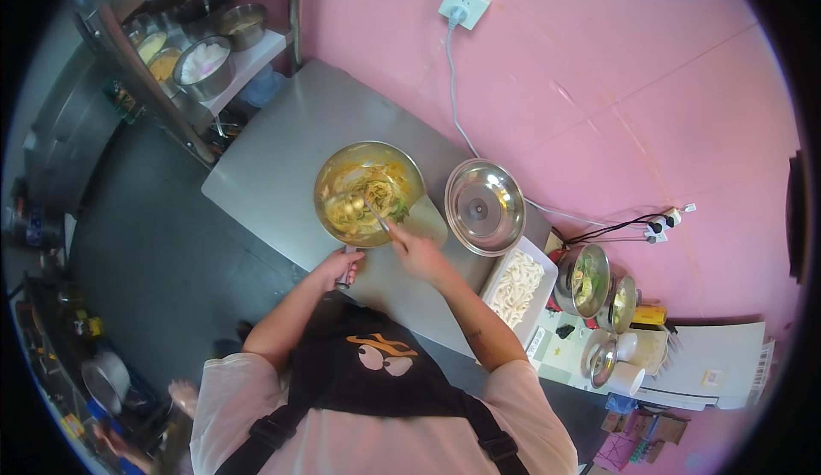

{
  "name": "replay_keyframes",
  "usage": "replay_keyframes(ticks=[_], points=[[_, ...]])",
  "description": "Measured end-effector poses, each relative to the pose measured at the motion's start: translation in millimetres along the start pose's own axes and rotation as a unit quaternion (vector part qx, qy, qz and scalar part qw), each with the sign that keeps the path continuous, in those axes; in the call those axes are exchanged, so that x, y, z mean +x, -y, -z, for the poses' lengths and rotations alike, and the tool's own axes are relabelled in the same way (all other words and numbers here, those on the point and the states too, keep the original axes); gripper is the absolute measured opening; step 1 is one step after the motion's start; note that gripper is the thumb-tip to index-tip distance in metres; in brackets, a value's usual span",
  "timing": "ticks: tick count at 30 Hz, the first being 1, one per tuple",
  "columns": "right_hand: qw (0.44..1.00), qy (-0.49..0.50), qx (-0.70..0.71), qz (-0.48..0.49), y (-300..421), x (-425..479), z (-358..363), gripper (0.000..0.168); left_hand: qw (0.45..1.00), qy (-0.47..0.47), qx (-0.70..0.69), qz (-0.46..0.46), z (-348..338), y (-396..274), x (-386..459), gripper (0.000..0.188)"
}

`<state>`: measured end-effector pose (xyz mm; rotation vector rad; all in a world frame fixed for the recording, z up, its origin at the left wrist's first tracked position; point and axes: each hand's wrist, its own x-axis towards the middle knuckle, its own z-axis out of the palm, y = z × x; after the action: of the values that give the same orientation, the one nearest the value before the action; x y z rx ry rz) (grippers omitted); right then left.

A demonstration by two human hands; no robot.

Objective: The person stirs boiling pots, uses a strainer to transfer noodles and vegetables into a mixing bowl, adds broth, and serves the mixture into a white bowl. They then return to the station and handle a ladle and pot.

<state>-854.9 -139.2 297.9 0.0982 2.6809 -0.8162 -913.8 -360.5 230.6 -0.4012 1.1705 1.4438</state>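
Note:
A round metal pan (333, 167) stands on the steel worktop (269, 173), its inside smeared yellow. Noodles (383, 196) mixed with green vegetable pieces lie in it. My left hand (336, 268) is closed around the pan's handle (347, 277) at the near side. In my right hand (415, 254) is a long-handled metal utensil (378, 214), held over the pan's right rim. Its blurred head reaches down into the food, so I cannot tell its exact shape. A pale flat piece (428, 220) shows beside the pan's right edge.
A shiny metal basin (485, 207) stands right of the pan. Beyond it are a white tub of pale noodles (516, 286) and pots with greens (587, 282). Metal containers (204, 68) fill a shelf at upper left. Power cords (603, 231) run along the pink wall. Another person's hand (183, 395) shows at lower left.

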Motion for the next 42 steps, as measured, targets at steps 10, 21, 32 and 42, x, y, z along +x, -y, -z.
replay_keyframes(ticks=[10,21,32,42], points=[[0.991,-0.083,-0.049,-0.094,-2,-30,39,0.051,1.000,0.006,0.011,0.002,-4,-1,0,0.015],[0.994,-0.099,0.013,-0.042,24,-3,34,0.049,1.000,0.001,0.019,0.010,2,5,2,0.014],[0.995,-0.063,-0.056,0.055,61,-88,105,0.045,1.000,0.001,0.010,-0.005,2,8,8,0.014],[0.990,-0.117,0.007,-0.084,13,-19,35,0.045,1.000,0.000,-0.006,0.000,-6,3,-4,0.017]])
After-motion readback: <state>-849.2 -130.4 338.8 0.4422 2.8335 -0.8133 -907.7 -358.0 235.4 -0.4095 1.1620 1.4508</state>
